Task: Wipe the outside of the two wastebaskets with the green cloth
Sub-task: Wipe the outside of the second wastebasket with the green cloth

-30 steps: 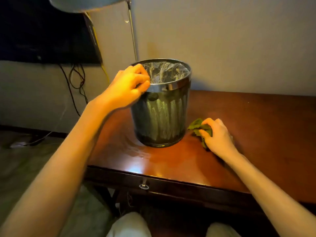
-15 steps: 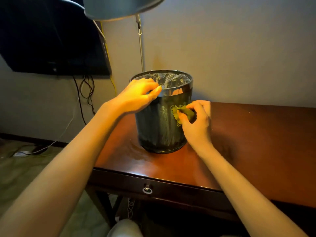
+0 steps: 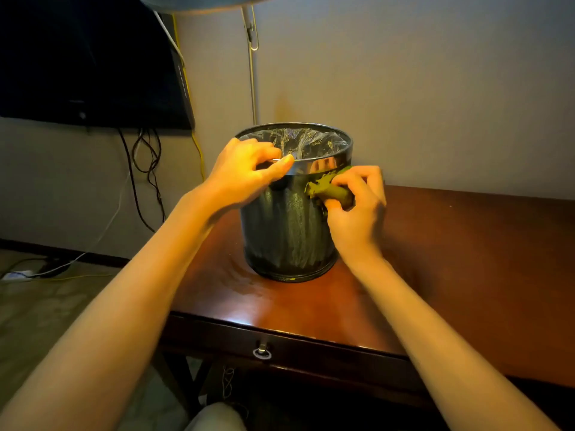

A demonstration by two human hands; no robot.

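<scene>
One dark, shiny wastebasket point(image 3: 287, 231) with a clear plastic liner stands upright on the left part of a brown wooden desk point(image 3: 451, 275). My left hand point(image 3: 245, 172) pinches its near-left rim. My right hand point(image 3: 354, 209) holds a crumpled green cloth point(image 3: 326, 189) pressed against the basket's upper right side, just under the metal rim band. I see only this one wastebasket.
A lamp pole point(image 3: 252, 66) rises behind the basket, its shade at the top edge. A dark screen point(image 3: 93, 63) hangs on the wall at left, with cables point(image 3: 146, 172) dangling to the floor. The desk has a front drawer with a ring pull point(image 3: 262, 352).
My right hand lifted the cloth from the desk beside the basket's base, up its side to just under the rim. My left hand stayed on the rim.
</scene>
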